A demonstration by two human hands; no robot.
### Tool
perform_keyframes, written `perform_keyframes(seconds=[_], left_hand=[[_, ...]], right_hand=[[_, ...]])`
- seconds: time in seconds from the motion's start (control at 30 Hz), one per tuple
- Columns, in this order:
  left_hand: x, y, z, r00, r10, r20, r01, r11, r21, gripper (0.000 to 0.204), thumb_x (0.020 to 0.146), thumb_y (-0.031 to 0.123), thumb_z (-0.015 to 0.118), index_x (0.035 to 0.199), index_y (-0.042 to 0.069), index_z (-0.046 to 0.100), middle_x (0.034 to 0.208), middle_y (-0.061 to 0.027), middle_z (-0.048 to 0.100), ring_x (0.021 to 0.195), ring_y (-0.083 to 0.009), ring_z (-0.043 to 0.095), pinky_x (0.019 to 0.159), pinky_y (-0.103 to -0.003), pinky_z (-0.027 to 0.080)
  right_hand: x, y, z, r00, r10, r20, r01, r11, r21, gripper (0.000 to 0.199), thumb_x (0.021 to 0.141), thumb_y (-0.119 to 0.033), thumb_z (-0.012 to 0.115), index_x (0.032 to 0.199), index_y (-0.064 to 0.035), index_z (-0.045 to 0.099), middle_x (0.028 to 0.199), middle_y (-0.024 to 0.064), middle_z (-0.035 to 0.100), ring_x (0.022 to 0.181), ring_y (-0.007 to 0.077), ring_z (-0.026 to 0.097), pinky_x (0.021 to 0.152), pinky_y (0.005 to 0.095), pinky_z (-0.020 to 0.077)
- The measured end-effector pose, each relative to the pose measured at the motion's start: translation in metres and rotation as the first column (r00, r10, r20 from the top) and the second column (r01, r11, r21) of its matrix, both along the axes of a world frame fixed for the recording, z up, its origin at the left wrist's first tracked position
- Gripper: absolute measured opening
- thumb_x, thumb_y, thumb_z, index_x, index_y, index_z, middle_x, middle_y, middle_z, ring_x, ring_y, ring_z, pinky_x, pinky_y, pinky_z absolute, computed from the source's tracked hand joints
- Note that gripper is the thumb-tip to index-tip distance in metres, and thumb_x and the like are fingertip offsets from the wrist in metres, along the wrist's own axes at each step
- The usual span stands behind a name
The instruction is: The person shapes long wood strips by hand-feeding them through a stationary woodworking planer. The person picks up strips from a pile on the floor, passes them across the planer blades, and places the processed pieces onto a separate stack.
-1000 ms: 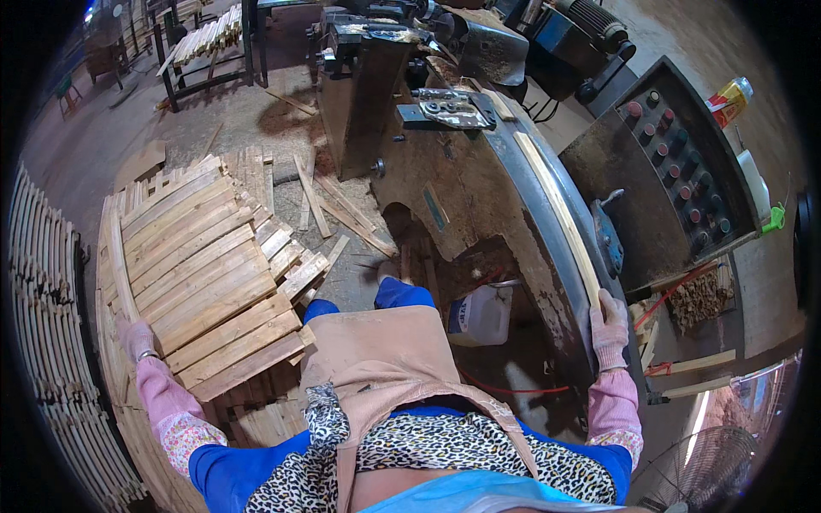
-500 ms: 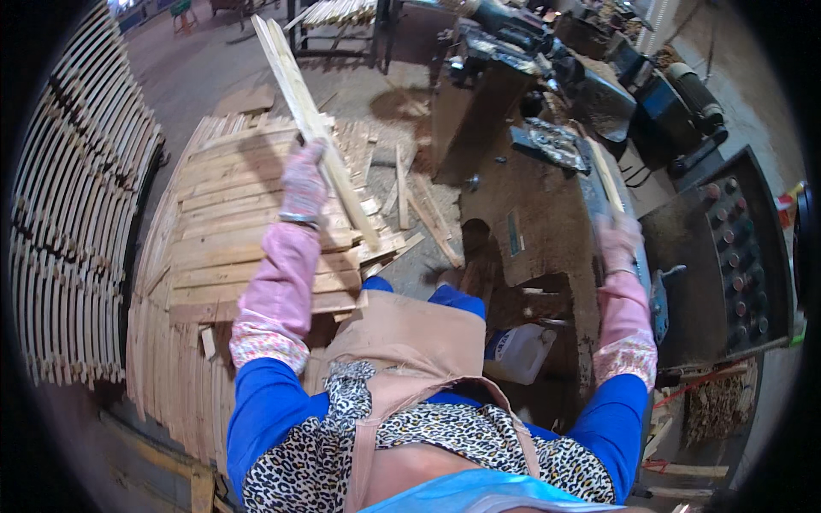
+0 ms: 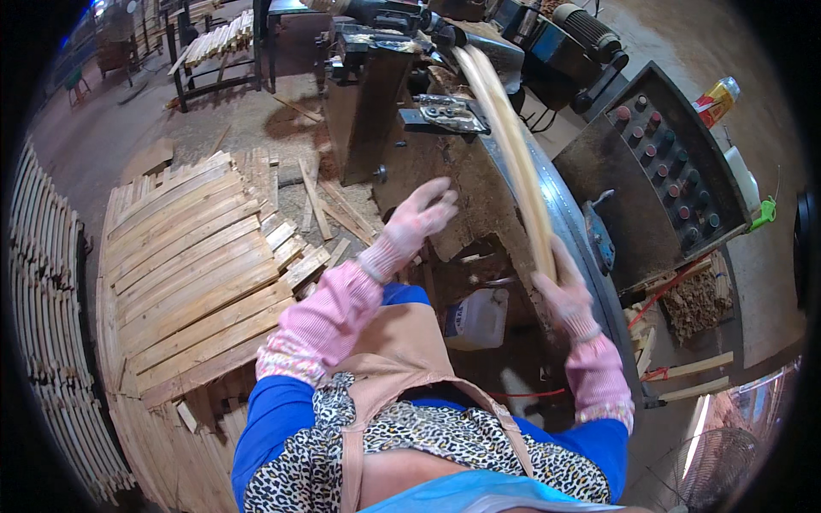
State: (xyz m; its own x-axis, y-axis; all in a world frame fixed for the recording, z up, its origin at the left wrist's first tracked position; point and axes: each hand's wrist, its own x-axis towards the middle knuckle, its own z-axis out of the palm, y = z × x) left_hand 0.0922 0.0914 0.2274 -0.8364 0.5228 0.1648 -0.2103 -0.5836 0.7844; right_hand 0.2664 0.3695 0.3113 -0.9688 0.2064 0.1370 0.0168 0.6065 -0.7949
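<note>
Gloved, my right hand (image 3: 566, 286) is closed around the near end of a long wooden strip (image 3: 511, 141). That strip runs away from me along the steel edge of a woodworking machine (image 3: 569, 192), its far end by the machine's head. My left hand (image 3: 422, 210), also gloved, hangs in the air left of the machine with its fingers apart and nothing in them. To the left of that hand lies a broad stack of wooden strips (image 3: 197, 265).
A tilted control panel (image 3: 667, 162) with rows of buttons stands at the right. Under the machine sits a white plastic jug (image 3: 479, 318). Tall racked strips (image 3: 51, 316) line the far left; offcuts (image 3: 318, 201) litter the floor. A fan (image 3: 714, 462) is lower right.
My left hand has let go of the strip it held over the stack and moved right toward the machine. My right hand has drawn nearer with a strip in it. The view has turned right.
</note>
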Motion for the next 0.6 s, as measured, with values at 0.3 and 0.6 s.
perform_keyframes(seconds=[0.3, 0.6], left_hand=[[0.064, -0.094, -0.115, 0.916, 0.319, 0.243, -0.223, 0.908, -0.354, 0.056, 0.097, 0.028, 0.068, 0.145, 0.005, 0.05, 0.124, -0.007, 0.066, 0.097, -0.0128, 0.066, 0.082, -0.026, 0.052], [0.196, -0.185, -0.142, 0.432, 0.844, 0.318, -0.59, 0.531, -0.608, 0.035, 0.094, 0.018, 0.07, 0.125, 0.006, 0.063, 0.094, -0.0022, 0.07, 0.068, -0.0086, 0.06, 0.058, -0.023, 0.049]], right_hand=[[0.004, 0.141, -0.033, 0.94, -0.249, -0.231, 0.34, 0.718, 0.607, 0.068, 0.089, -0.021, 0.069, 0.153, -0.0174, 0.046, 0.134, 0.0189, 0.06, 0.124, 0.0339, 0.057, 0.107, 0.0425, 0.0449], [-0.258, 0.132, -0.037, 0.924, -0.072, -0.376, 0.202, 0.926, 0.318, 0.05, 0.095, -0.016, 0.069, 0.141, -0.0024, 0.057, 0.133, 0.0212, 0.062, 0.123, 0.0322, 0.06, 0.106, 0.0385, 0.0463]])
